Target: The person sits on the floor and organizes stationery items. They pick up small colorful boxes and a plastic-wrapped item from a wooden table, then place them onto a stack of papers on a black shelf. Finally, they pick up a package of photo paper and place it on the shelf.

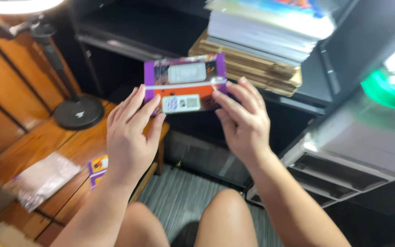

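Both my hands hold up a small flat purple and orange packet (185, 83) in front of me, over my knees. My left hand (131, 132) grips its lower left corner with fingers stretched upward. My right hand (243, 121) pinches its right edge with thumb and fingertips. The packet has a pale window panel on top and a white label patch below. A white band crosses its middle.
A wooden table (46, 151) stands at left with a black lamp base (78, 112), a clear plastic bag (42, 179) and a small orange and purple card (98, 169). Stacked paper and cardboard (257, 45) lie on a dark shelf ahead. Grey drawers (344, 169) are at right.
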